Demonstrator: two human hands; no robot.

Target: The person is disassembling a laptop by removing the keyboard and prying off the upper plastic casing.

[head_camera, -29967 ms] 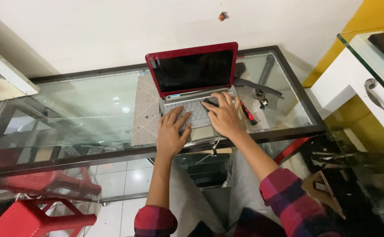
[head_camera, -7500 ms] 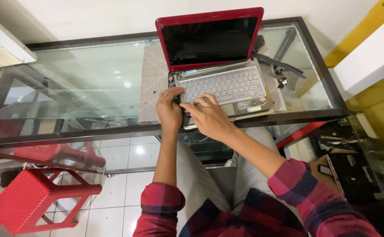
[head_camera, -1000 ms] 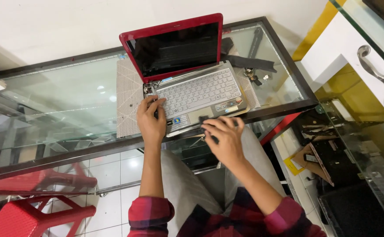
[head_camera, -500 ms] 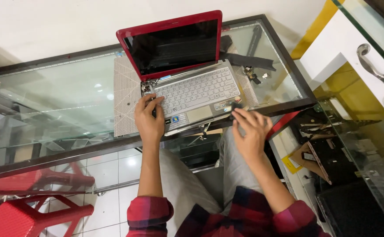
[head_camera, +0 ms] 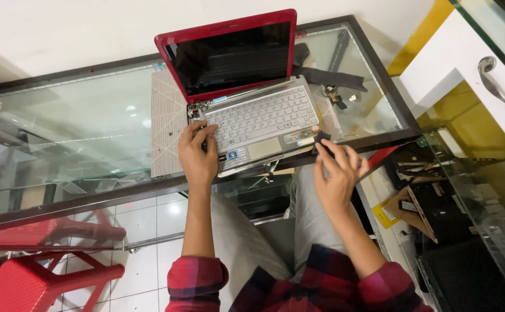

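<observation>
Fingers (head_camera: pixel 197 134) on tilted laptop (head_camera: pixel 252 124), hinge upper-right.

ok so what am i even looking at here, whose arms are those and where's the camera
The camera is worn on a person's head and looks straight down, so the two arms in plaid sleeves are that person's own. They sit at a glass table. On it lies a pale mat with a small red laptop, open, its screen dark. The left hand rests on the left side of the keyboard. The right hand is at the laptop's front right corner, fingertips on a small dark piece there; what it is, I cannot tell. Black strips and small parts lie behind the laptop. A red stool stands below.
</observation>
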